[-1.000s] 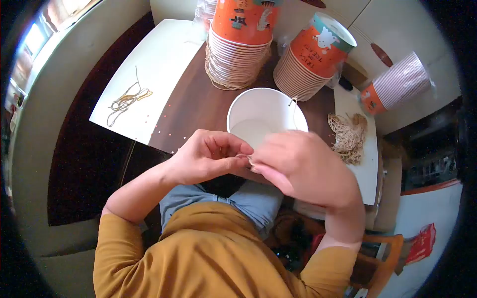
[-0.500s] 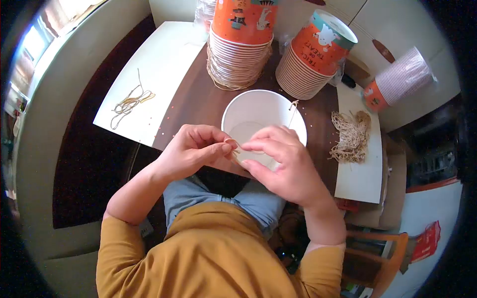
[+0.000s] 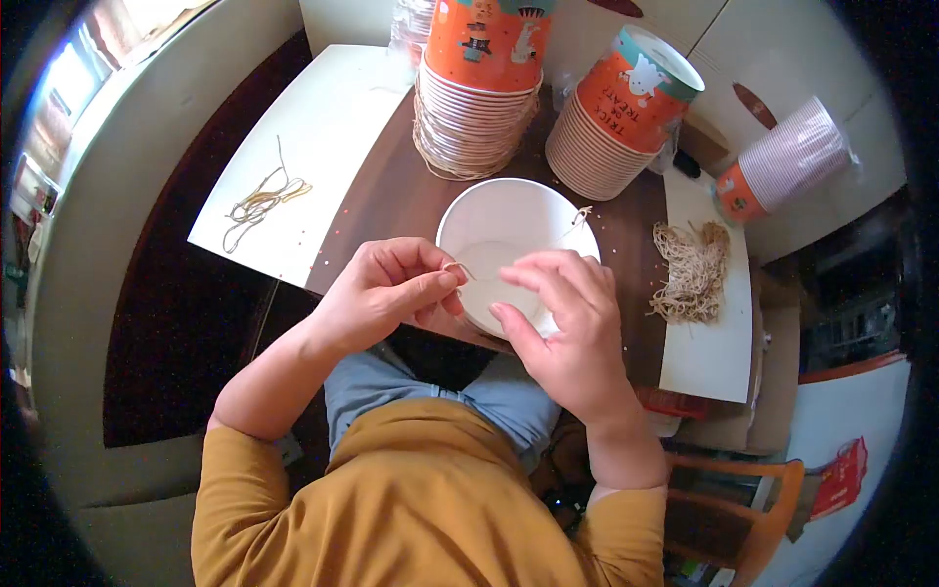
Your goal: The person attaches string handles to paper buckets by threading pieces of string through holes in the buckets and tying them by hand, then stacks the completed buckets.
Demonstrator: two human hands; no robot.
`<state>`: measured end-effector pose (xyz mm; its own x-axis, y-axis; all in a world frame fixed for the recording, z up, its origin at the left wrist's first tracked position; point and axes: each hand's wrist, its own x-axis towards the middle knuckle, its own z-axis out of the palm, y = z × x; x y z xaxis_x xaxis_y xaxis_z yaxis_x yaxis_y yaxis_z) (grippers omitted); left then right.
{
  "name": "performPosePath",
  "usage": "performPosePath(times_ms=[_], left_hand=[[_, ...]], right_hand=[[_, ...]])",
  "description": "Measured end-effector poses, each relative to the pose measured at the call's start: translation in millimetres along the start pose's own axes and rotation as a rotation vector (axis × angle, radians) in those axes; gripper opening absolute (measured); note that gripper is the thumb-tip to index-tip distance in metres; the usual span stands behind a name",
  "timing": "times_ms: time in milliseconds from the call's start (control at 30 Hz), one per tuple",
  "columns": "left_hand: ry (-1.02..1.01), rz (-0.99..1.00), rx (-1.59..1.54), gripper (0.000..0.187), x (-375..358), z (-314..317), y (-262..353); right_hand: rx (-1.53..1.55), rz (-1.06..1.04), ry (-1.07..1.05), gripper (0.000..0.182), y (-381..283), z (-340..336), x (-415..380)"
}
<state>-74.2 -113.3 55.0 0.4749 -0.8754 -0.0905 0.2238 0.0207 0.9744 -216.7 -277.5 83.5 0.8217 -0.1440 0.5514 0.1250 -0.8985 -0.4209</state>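
A white paper bucket (image 3: 471, 210) stands mouth up on the brown table in front of me. Through its right rim runs a knotted end of thin beige paper cord (image 3: 583, 214). At the near left rim, my left hand (image 3: 396, 289) pinches a cord end (image 3: 464, 266) between thumb and forefinger. My right hand (image 3: 572, 328) hovers over the bucket's right side, thumb and fingers apart, with nothing visible between them. It hides part of the near right rim.
Behind the bucket rise two stacks of orange Halloween buckets, one at the centre (image 3: 489, 54) and one to its right (image 3: 618, 108). A wrapped stack (image 3: 782, 161) leans farther right. A bundle of cut cords (image 3: 691, 274) lies right, loose cords (image 3: 262, 203) left.
My right hand has drawn away to the right from my left fingers and opened wider. My left hand keeps its pinch on the cord. The view has shifted slightly.
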Motion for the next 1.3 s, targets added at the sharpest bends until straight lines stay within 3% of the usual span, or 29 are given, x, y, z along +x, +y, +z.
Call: performPosePath(times_ms=[300,533,633,667,767,900,933,1067,1200,1300], left_hand=[[-0.037,0.043,-0.016,0.017,-2.6,2.3,-1.3],[-0.006,-0.028,-0.067,0.01,-1.0,-0.9,2.0],[0.02,0.082,0.263,0.011,-8.2,0.3,-3.7],[0.121,0.131,0.42,0.011,-14.6,5.1,-4.1],[0.228,0.61,0.865,0.014,-26.2,9.7,-11.9],[0.392,0.77,0.919,0.017,-31.0,13.4,-29.7],[0.391,0.654,0.861,0.014,-35.3,13.7,-37.5],[0.406,0.196,-0.078,0.009,-28.6,21.2,-52.1],[0.34,0.069,-0.463,0.009,-20.6,17.3,-70.5],[0.354,0.025,-0.568,0.011,-22.6,14.4,-66.2]], right_hand=[[0.588,0.096,-0.241,0.014,27.1,31.6,15.6],[0.188,0.047,-0.121,0.009,7.3,17.1,8.7],[0.1,0.043,-0.025,0.01,-12.5,18.4,-5.1],[0.115,0.071,-0.01,0.011,-20.5,21.3,-13.3],[0.129,0.103,0.041,0.015,-40.7,31.7,-33.0],[0.022,0.111,0.116,0.016,-46.4,57.6,-51.2],[-0.051,0.091,0.143,0.016,-44.9,61.2,-51.2],[-0.208,0.129,0.166,0.015,-39.1,69.9,-48.8],[-0.176,0.076,0.212,0.017,-17.9,90.6,-44.6],[0.246,0.181,0.148,0.017,-11.4,95.8,-36.8]])
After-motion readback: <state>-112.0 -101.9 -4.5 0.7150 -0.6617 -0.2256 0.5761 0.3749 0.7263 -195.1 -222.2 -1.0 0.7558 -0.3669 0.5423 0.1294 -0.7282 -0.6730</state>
